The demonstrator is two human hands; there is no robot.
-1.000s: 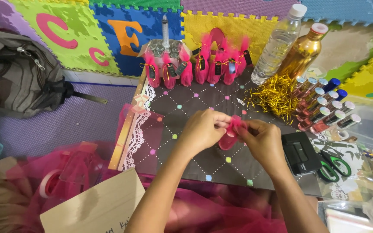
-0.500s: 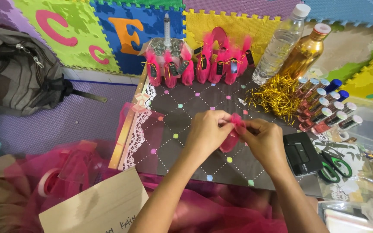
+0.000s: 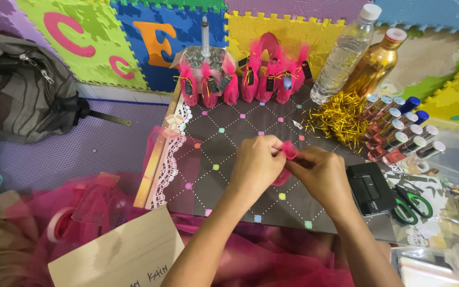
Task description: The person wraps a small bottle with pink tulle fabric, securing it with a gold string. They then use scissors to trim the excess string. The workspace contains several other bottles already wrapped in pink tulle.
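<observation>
A dark brown board patterned with a dotted diamond grid and small coloured squares serves as the work surface, lying on a purple floor mat beside a wall of bright foam letter tiles. Along its far edge stands a row of pink tulle-wrapped favours with dark tags. At the far right corner stand a clear plastic water bottle and a gold bottle, with a heap of gold tinsel just before them. Small capped vials lie in rows at the right edge, and a black box sits near the front right corner. A lace-trimmed strip runs along the left edge.
</observation>
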